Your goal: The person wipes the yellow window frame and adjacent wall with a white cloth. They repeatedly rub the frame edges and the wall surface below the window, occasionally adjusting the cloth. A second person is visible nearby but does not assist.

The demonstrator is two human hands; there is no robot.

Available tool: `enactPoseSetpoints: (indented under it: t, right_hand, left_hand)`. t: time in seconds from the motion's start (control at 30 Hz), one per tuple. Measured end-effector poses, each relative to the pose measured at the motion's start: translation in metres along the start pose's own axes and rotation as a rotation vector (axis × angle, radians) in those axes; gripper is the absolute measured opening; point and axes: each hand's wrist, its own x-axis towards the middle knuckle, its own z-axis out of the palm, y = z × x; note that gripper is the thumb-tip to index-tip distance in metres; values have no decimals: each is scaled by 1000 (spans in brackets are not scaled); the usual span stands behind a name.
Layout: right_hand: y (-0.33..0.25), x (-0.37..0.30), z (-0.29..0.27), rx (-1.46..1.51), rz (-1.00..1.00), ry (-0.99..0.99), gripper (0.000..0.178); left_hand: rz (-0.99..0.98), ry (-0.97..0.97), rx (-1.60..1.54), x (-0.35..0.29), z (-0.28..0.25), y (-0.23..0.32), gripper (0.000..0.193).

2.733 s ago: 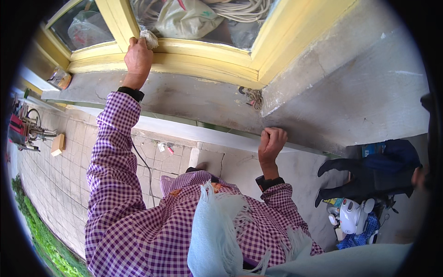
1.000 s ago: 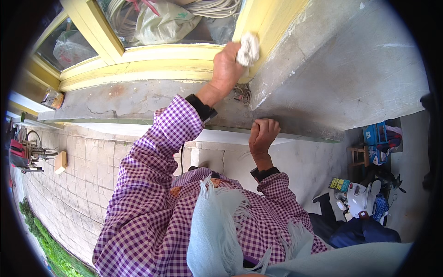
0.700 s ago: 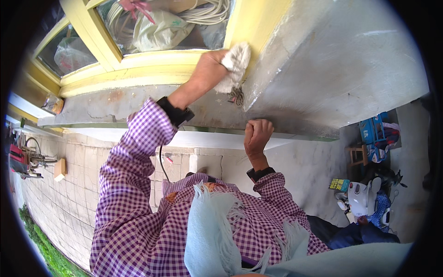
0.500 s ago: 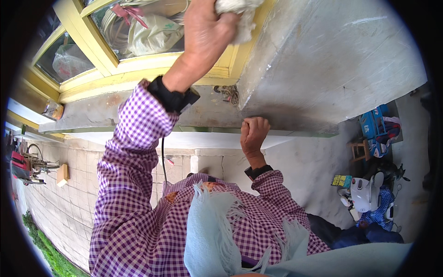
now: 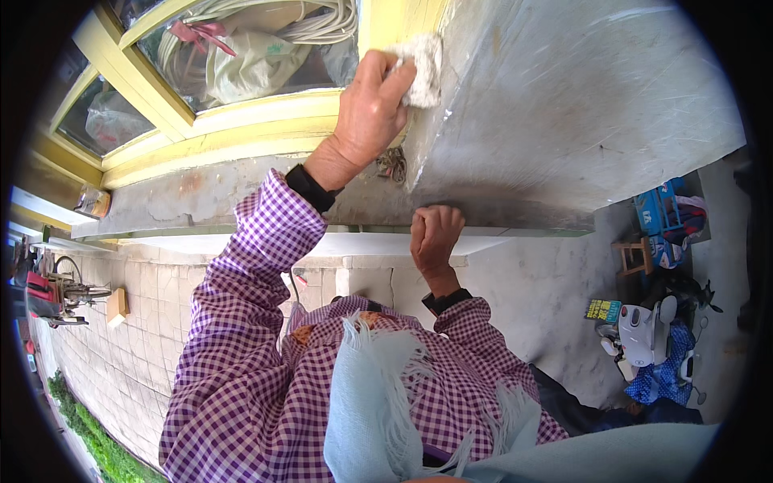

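Observation:
My left hand [image 5: 369, 113] is closed around a crumpled white cloth [image 5: 422, 71]. It presses the cloth against the yellow window frame [image 5: 266, 125], in the corner where the frame meets the grey side wall [image 5: 572, 105]. Lower down, my right hand [image 5: 437, 235] rests as a fist at the front edge of the grey sill [image 5: 322, 193]; its palm side is hidden, and no object shows in it. Between the two hands, a small rusty metal piece [image 5: 393, 164] lies in the sill's corner.
Behind the glass are a pale plastic bag [image 5: 250, 72] and coiled white cable [image 5: 322, 24]. A small jar [image 5: 93, 201] stands at the sill's left end. On the paved ground are a bicycle [image 5: 72, 286] at left and a white scooter [image 5: 640, 334] at right.
My left hand has come down along the window frame toward the sill, bringing the white cloth with it. My right hand stays at the sill's edge.

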Motion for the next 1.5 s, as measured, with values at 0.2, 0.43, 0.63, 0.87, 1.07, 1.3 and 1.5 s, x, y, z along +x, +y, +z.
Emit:
enactPoseSetpoints:
  t: [0.2,0.43,0.63,0.87,1.07,1.3,1.5]
  right_hand:
    - [5,-4,4,-5,0,-29,4]
    - [9,-5,10,17,-30,12,5]
    - [7,-6,7,-9,-61,4,4]
    - [7,-7,7,-6,-72,4,4]
    - [6,-7,3,-14,-71,-24,4]
    - [7,-9,4,-19,-80,-16,8]
    - [10,-11,5,-30,-80,-31,11]
  left_hand:
    - [-99,-158,-78,-66,15,-19,50]
    - [-62,-579,18,-74,-18,-36,34]
    - [95,-297,187,-18,-98,-57,39]
    - [-295,186,497,35,-244,-168,36]
    - [-567,735,415,83,-354,-263,25]
    - [-411,675,597,116,-330,-263,33]
    - [-42,352,656,50,-271,-222,38]
